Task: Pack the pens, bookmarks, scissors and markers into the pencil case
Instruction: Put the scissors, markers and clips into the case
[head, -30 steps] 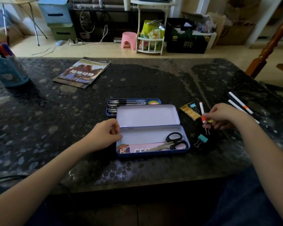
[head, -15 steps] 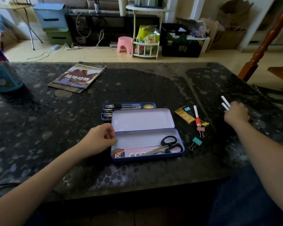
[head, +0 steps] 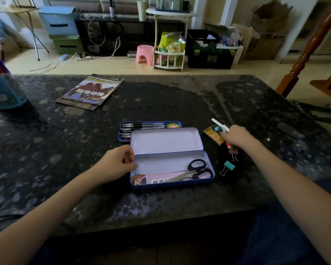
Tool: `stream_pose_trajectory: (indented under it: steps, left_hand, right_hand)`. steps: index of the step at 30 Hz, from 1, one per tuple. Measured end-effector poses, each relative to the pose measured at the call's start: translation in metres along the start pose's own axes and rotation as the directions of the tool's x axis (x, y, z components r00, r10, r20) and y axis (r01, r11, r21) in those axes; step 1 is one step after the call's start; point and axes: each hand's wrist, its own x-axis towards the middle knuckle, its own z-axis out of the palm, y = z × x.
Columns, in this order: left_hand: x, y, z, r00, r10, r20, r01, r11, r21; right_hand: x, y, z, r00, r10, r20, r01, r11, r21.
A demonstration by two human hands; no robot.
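We see a dark speckled table (head: 180, 104) from above, with a person's two bare arms reaching onto it. At the centre lies an open blue pencil case (head: 172, 185), its pale lid (head: 165, 140) folded back on the far side. Inside the case, black-handled scissors (head: 194, 170) rest at the right end, on top of a pink bookmark (head: 161, 178) lying along the near wall. The left hand (head: 116, 164) rests at the case's left end, fingers curled, thumb and fingertips touching the rim. The right hand (head: 236, 135), to the right of the lid, has its fingers curled round white markers (head: 220, 125) whose tips stick out on the far side. Just beside that hand lie a yellow packet (head: 212, 135) and a pink binder clip (head: 233, 153), with a teal binder clip (head: 227, 166) nearer us. Behind the lid sits a blue tray (head: 150, 129) of black pens (head: 143, 125). A magazine (head: 91, 91) lies far left.
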Motion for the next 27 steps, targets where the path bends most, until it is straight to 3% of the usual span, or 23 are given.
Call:
stream_pose_trajectory:
  steps: [3, 6, 8, 9, 10, 12, 14, 16, 19, 22, 24, 27]
  left_hand:
    - [-0.003, 0.003, 0.000, 1.000, 0.020, 0.012, -0.020, 0.999, 0.049]
    - [-0.007, 0.008, 0.003, 0.990, 0.050, -0.135, -0.036, 0.993, 0.108]
    - [-0.006, 0.014, 0.002, 0.960, 0.047, -0.275, -0.056, 0.998, -0.025]
    - [-0.005, 0.018, 0.001, 0.960, -0.001, -0.280, -0.053, 0.981, -0.186]
    - [-0.005, 0.021, 0.000, 0.971, -0.062, -0.230, -0.034, 0.919, -0.392]
    - [-0.010, 0.033, 0.000, 0.993, -0.116, -0.009, 0.069, 0.646, -0.761]
    - [-0.016, 0.038, 0.002, 0.987, -0.057, 0.150, 0.160, 0.411, -0.897]
    - [-0.020, 0.040, 0.005, 0.979, -0.026, 0.203, 0.199, 0.355, -0.914]
    - [-0.020, 0.036, 0.006, 0.977, -0.091, 0.191, 0.210, 0.322, -0.923]
    - [-0.018, 0.036, 0.001, 0.954, -0.229, 0.194, 0.236, 0.172, -0.956]
    - [-0.013, 0.033, -0.003, 0.904, -0.377, 0.200, 0.250, 0.086, -0.965]
    - [-0.005, 0.024, -0.012, 0.846, -0.485, 0.219, 0.147, -0.182, -0.972]
  right_hand:
    - [-0.001, -0.002, 0.001, 1.000, -0.009, 0.017, 0.010, 0.998, -0.068]
    - [-0.016, -0.017, -0.009, 0.981, -0.136, -0.138, 0.138, 0.990, 0.007]
    - [-0.041, -0.043, -0.014, 0.942, -0.301, -0.148, 0.315, 0.946, 0.081]
    - [-0.059, -0.058, -0.013, 0.917, -0.394, -0.066, 0.399, 0.910, 0.111]
    - [-0.080, -0.072, -0.010, 0.868, -0.495, 0.049, 0.486, 0.864, 0.130]
    - [-0.119, -0.089, 0.006, 0.719, -0.641, 0.271, 0.616, 0.767, 0.179]
    - [-0.147, -0.094, 0.024, 0.574, -0.724, 0.383, 0.690, 0.679, 0.251]
    - [-0.159, -0.097, 0.037, 0.498, -0.751, 0.434, 0.699, 0.643, 0.312]
    - [-0.158, -0.100, 0.046, 0.499, -0.763, 0.411, 0.723, 0.628, 0.288]
    - [-0.150, -0.097, 0.047, 0.542, -0.765, 0.348, 0.693, 0.641, 0.331]
    - [-0.144, -0.093, 0.045, 0.580, -0.753, 0.311, 0.674, 0.658, 0.335]
    - [-0.133, -0.092, 0.041, 0.643, -0.711, 0.286, 0.621, 0.702, 0.350]
